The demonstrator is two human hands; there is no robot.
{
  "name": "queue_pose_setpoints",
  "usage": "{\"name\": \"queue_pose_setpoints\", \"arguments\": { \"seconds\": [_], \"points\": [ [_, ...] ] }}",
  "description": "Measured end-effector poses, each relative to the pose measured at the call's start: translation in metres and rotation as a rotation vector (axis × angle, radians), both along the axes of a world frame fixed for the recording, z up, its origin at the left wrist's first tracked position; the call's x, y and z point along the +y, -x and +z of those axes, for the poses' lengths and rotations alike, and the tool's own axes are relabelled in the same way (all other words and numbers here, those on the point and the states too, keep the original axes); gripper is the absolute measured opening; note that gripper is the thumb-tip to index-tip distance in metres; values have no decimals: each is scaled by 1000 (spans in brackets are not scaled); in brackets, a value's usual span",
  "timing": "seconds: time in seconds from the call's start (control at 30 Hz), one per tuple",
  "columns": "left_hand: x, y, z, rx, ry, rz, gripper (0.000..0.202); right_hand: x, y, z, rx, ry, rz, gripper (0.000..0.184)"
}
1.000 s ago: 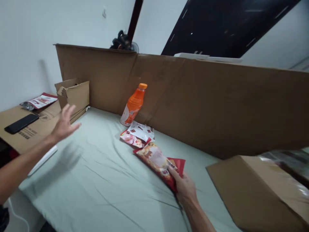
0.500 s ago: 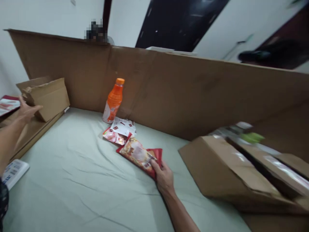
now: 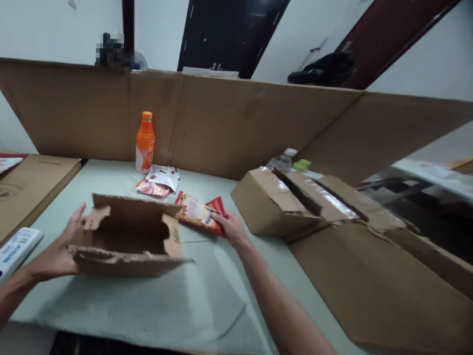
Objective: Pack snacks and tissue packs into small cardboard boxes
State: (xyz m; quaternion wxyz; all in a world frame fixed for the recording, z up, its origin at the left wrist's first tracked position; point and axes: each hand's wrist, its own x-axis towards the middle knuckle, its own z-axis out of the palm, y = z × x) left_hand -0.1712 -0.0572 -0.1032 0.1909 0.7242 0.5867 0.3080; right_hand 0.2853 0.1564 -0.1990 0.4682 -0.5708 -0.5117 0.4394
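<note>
My left hand point(image 3: 62, 254) grips the left end of a small open cardboard box point(image 3: 129, 266), thumb at its upper edge. The box's open side faces up toward me, and its inside is dark. My right hand point(image 3: 232, 228) is closed on the right end of a red-and-cream snack packet point(image 3: 194, 212), just beyond the box's right corner. Another bit of red wrapper shows behind its right end; I cannot tell whether that is a second packet. Behind it lie a white pouch point(image 3: 162, 175) and a pink pouch point(image 3: 153, 188). An orange bottle point(image 3: 145, 145) stands upright behind them.
A tall cardboard wall point(image 3: 221, 128) runs along the back of the green-covered table point(image 3: 166, 301). Several cardboard boxes point(image 3: 380, 281) stand at right, with a clear bottle point(image 3: 284, 160) behind. At left are a flat carton point(image 3: 40, 182) and a white labelled box point(image 3: 18, 251).
My left hand has brought the small box from the flat carton at far left to the table in front of me. My right hand still holds the packet. The view has turned right.
</note>
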Motion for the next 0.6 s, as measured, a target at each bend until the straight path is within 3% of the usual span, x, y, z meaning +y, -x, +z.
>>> {"name": "queue_pose_setpoints", "arguments": {
  "seconds": [0.17,0.27,0.37,0.5,0.6],
  "points": [
    [-3,-45,-24,-56,137,-180,126,-59,-73,17,-136,-1,-80,73],
    [2,-48,-18,-11,98,-191,123,-82,-99,40,-258,-110,-149,79],
    [-6,-47,14,-71,-26,-206,110,-81,-100,66,-524,-217,51,66],
    [-23,-75,76,65,-207,-216,100,-40,-71,85,-880,-135,458,66],
    [-19,-112,102,267,-208,-427,72,-2,-46,83,-936,-31,611,74]
  ]
}}
